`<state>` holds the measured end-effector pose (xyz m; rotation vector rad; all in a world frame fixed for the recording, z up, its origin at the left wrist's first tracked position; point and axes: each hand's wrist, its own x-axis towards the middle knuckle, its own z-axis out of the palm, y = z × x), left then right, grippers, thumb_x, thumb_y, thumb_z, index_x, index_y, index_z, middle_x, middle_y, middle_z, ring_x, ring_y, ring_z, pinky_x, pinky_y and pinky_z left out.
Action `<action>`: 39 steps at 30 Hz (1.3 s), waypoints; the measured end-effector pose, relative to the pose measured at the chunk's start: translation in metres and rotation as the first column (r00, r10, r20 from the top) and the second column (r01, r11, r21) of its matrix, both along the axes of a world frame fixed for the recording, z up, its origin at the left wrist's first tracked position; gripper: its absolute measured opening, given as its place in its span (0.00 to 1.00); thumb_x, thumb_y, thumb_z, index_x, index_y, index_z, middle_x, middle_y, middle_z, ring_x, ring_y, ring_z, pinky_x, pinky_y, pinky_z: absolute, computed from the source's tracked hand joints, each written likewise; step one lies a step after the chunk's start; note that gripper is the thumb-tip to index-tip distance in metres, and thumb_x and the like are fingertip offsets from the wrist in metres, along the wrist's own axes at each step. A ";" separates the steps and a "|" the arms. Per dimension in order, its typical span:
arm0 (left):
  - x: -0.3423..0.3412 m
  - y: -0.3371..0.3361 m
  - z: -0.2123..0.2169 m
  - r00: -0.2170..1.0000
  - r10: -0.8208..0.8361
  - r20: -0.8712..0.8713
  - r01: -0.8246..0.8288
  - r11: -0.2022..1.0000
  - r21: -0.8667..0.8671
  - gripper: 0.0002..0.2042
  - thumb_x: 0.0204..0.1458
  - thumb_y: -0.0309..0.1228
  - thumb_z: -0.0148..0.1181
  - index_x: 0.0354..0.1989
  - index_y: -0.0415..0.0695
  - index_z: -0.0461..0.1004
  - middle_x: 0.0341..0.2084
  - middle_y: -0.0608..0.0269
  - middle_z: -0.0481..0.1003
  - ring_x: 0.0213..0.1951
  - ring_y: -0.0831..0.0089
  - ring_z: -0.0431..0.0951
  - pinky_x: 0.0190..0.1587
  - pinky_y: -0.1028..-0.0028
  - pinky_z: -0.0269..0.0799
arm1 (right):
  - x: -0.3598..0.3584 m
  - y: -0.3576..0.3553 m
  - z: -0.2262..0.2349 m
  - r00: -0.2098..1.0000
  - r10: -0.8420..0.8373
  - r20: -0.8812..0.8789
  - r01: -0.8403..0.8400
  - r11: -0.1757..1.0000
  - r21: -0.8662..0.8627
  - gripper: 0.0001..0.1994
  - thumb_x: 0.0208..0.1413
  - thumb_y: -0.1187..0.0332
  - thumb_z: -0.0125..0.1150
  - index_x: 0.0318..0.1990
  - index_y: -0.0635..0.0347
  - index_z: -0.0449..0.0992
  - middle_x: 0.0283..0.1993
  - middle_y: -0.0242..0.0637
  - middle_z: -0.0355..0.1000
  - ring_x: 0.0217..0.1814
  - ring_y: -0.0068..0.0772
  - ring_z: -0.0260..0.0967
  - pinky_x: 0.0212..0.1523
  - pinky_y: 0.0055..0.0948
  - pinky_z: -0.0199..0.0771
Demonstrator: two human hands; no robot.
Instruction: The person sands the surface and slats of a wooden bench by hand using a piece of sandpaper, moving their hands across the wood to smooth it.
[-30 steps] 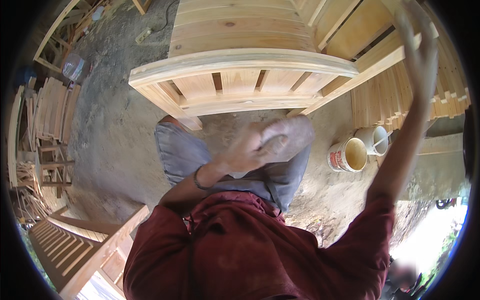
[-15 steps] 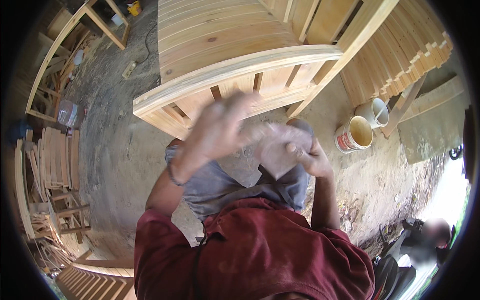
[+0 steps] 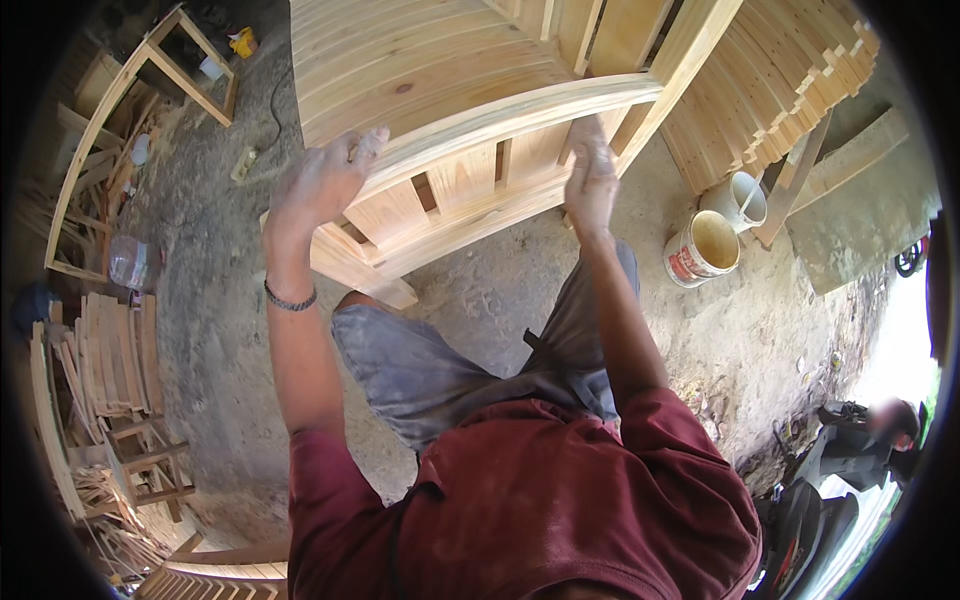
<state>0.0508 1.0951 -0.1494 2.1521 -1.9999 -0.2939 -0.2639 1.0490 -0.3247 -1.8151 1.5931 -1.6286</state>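
A pale, unfinished slatted wooden bench (image 3: 430,85) stands in front of me, its end panel turned my way. My left hand (image 3: 325,180) is at the left end of the panel's curved top rail (image 3: 510,112), fingers curled over the wood. My right hand (image 3: 592,180) is at the panel's right part, just below the top rail, fingers bent together close to the upright slats (image 3: 462,178). Its palm side is hidden, so whatever it may hold does not show. The lower rail (image 3: 480,225) runs between my hands, above my knees.
Two pails, a stained one (image 3: 703,250) and a white one (image 3: 735,203), stand on the floor at right. Stacked wooden strips (image 3: 770,90) lie behind them. Offcuts (image 3: 115,350), a wooden frame (image 3: 70,190) and a clear plastic bottle (image 3: 128,262) are at left. A motorcycle (image 3: 820,510) is at lower right.
Both hands have moved from above my lap up to the bench's end panel and spread apart. The brownish flat sheet, apparently sandpaper, that was in my right hand no longer shows.
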 end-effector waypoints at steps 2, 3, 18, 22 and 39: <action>-0.006 0.008 0.004 0.999 -0.018 0.045 0.016 0.999 0.046 0.31 0.66 0.59 0.42 0.53 0.42 0.77 0.42 0.38 0.79 0.50 0.39 0.77 0.53 0.51 0.71 | 0.023 -0.004 -0.016 0.997 0.036 0.073 -0.040 0.997 0.062 0.25 0.65 0.75 0.47 0.70 0.62 0.63 0.65 0.58 0.69 0.69 0.53 0.67 0.67 0.37 0.67; -0.007 0.009 0.001 0.998 -0.021 0.063 0.019 1.000 0.024 0.33 0.65 0.61 0.42 0.51 0.42 0.78 0.40 0.38 0.80 0.48 0.40 0.78 0.52 0.52 0.73 | 0.031 -0.005 -0.022 0.997 -0.014 0.082 0.012 1.000 0.023 0.22 0.64 0.76 0.46 0.65 0.65 0.67 0.63 0.57 0.71 0.67 0.52 0.69 0.65 0.37 0.68; -0.015 0.010 -0.007 0.991 0.055 0.125 -0.040 0.992 -0.117 0.28 0.64 0.57 0.48 0.41 0.43 0.82 0.29 0.43 0.81 0.39 0.43 0.81 0.44 0.54 0.76 | 0.001 -0.025 0.035 0.892 0.326 0.313 -0.411 0.873 0.263 0.34 0.52 0.83 0.37 0.71 0.68 0.59 0.75 0.56 0.57 0.79 0.48 0.52 0.76 0.34 0.49; -0.025 0.008 -0.001 0.991 0.045 0.126 -0.034 0.995 -0.092 0.25 0.64 0.53 0.49 0.46 0.44 0.82 0.35 0.42 0.80 0.42 0.41 0.80 0.46 0.53 0.74 | 0.005 -0.026 -0.050 0.947 0.201 0.251 -0.234 0.967 0.106 0.26 0.53 0.83 0.39 0.62 0.67 0.67 0.53 0.46 0.68 0.56 0.36 0.65 0.59 0.28 0.64; -0.020 0.008 -0.004 0.990 0.044 0.134 -0.022 0.987 -0.161 0.24 0.63 0.55 0.51 0.43 0.46 0.82 0.30 0.43 0.80 0.39 0.43 0.81 0.43 0.53 0.75 | 0.001 -0.047 -0.056 0.980 0.092 -0.175 -0.103 0.993 -0.054 0.22 0.56 0.78 0.43 0.57 0.70 0.71 0.39 0.60 0.75 0.41 0.66 0.73 0.45 0.46 0.73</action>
